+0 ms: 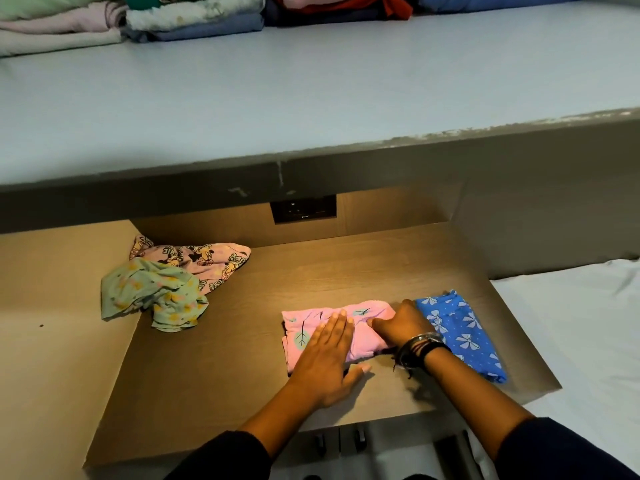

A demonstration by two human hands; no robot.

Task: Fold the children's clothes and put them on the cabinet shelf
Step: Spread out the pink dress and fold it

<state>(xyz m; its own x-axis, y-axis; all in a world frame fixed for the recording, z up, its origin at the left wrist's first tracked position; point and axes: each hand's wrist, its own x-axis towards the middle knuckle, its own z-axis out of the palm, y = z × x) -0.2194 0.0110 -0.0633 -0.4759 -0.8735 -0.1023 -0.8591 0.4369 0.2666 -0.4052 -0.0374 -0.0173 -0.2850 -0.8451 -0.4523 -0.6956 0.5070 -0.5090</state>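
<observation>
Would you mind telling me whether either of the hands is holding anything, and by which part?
The right hand grips the pink garment at its right end; the left hand presses flat on it.

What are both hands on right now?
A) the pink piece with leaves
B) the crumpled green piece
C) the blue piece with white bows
A: the left hand lies flat on the pink leaf-print garment, and the right hand grips its right end.

Wood counter (311, 271) carries 4 garments: pink leaf-print piece (301, 323) w/ blue bow-print piece (464, 334) just beside it, right. Left rear — crumpled green piece (152, 292) touching pink cartoon-print piece (207, 258).
</observation>
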